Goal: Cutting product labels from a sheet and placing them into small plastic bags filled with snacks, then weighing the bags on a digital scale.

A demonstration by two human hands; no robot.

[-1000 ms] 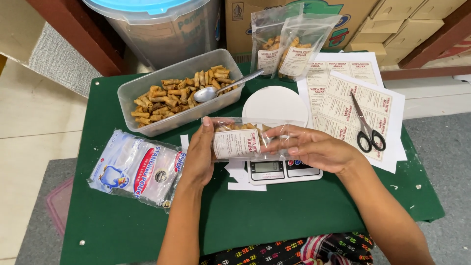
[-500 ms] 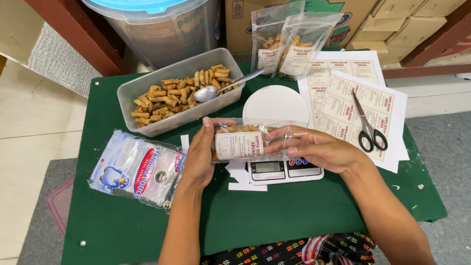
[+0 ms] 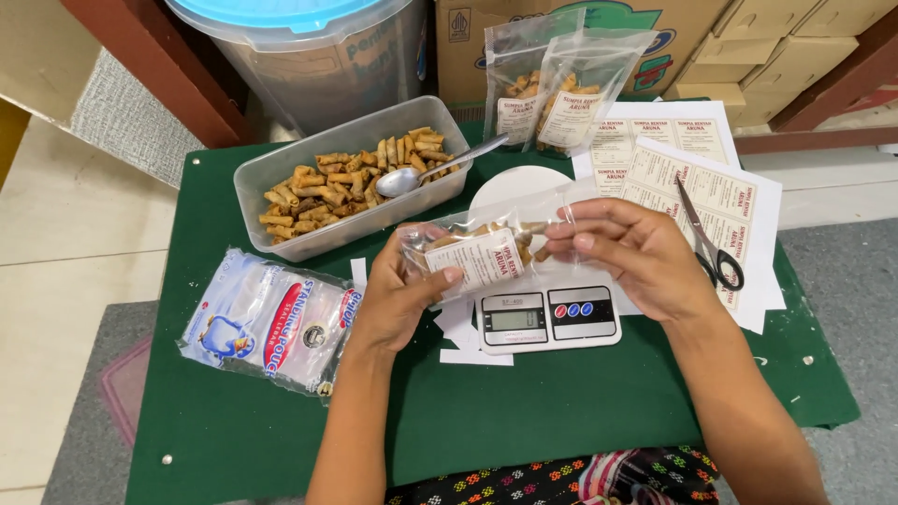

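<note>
Head view: both hands grip one clear snack pouch (image 3: 491,251) lying sideways above one small scale (image 3: 547,318), the left hand (image 3: 402,290) clamped on its bottom end, the right hand (image 3: 636,252) pinching its open end. Beyond the hands stand two filled pouches (image 3: 552,89) and one tub of snacks (image 3: 351,178) with one spoon (image 3: 440,168). One pair of scissors (image 3: 706,238) lies right of the right hand.

Green tabletop (image 3: 561,393); golden-brown snacks (image 3: 346,178) in clear tub (image 3: 257,192); white scale (image 3: 547,318); black-handled scissors (image 3: 706,238); clear pouch (image 3: 486,252), white label; blue bucket lid (image 3: 290,14).
</note>
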